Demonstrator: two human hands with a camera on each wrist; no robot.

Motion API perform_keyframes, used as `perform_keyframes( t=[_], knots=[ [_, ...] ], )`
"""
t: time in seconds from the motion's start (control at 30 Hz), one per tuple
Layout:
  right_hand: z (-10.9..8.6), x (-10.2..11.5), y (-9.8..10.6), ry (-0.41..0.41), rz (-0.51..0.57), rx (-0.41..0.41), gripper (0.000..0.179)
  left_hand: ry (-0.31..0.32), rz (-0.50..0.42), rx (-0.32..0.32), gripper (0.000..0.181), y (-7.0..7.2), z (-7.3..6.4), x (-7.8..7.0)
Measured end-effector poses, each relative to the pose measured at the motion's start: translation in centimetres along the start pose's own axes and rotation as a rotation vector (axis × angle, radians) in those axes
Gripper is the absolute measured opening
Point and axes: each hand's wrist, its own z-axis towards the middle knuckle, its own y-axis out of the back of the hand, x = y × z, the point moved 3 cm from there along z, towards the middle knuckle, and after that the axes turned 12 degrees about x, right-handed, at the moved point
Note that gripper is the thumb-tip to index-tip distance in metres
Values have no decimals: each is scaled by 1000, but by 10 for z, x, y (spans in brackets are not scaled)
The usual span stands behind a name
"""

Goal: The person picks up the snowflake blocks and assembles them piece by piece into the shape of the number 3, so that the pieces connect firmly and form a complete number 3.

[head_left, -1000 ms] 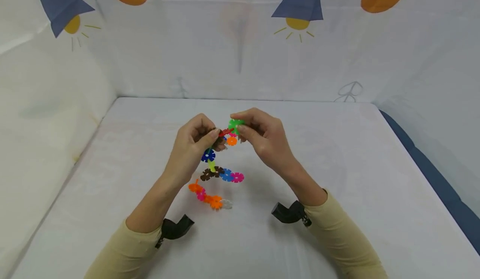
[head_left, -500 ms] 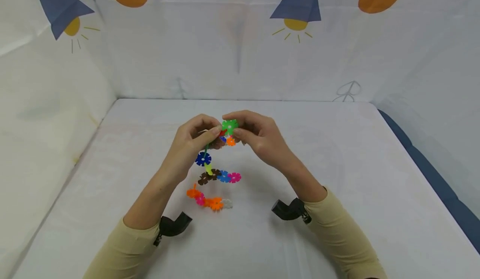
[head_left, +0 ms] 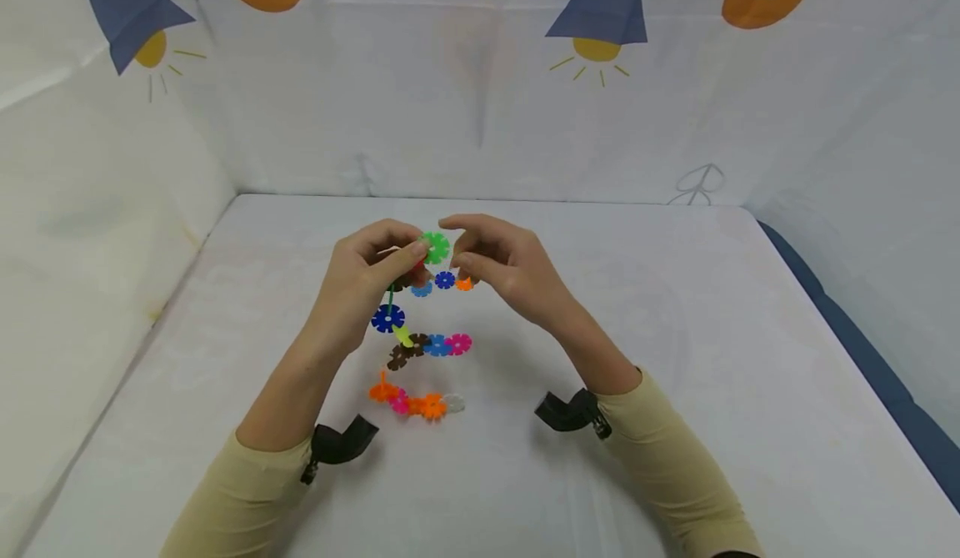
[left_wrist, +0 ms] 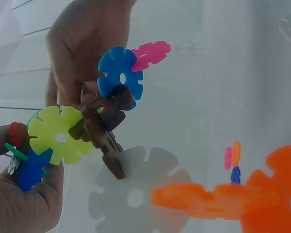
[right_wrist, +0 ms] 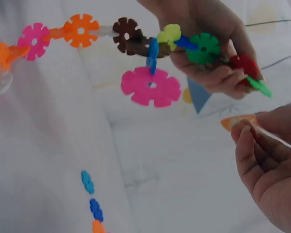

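My left hand [head_left: 367, 283] pinches the upper end of a chain of slotted plastic snowflake discs, near a red disc [right_wrist: 243, 69]. A bright green disc [head_left: 435, 248] juts from that end, beyond my thumb and forefinger. Below hang a dark blue disc [head_left: 388, 318], a yellow-green disc [left_wrist: 61, 135] and brown discs [head_left: 408, 349], with a blue and a pink disc [head_left: 458, 344] branching sideways. Orange and pink discs continue to a clear disc [right_wrist: 0, 83] at the lower end. My right hand [head_left: 502, 262] is apart from the green disc, fingers loosely bent and nothing between them.
Loose discs lie on the white table [head_left: 637, 308] behind the hands: a light blue disc [head_left: 422, 289], a dark blue disc [head_left: 445, 279] and an orange disc [head_left: 465, 284]. White fabric walls with printed lamps [head_left: 600, 7] stand at the back and sides.
The right hand has let go of the green disc, which now stays on the chain's end. My left hand has shifted left with the chain, uncovering the loose discs behind.
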Motion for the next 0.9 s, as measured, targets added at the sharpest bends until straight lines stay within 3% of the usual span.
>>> perform_keyframes(
  t=[0.2, 0.43, 0.73, 0.9],
  knots=[
    [4, -26, 3, -184, -108, -26, 28, -28, -76, -48, 17, 6, 1, -1],
    [7, -63, -1, -345, -181, 60, 25, -95, -264, -128, 14, 13, -1, -5],
    [9, -100, -10, -425, -279, 194, 31, -108, -469, -190, 14, 17, 0, -2],
    [9, -112, -16, -423, -401, 275, 44, -110, -577, -206, 13, 17, 2, 1]
  ],
)
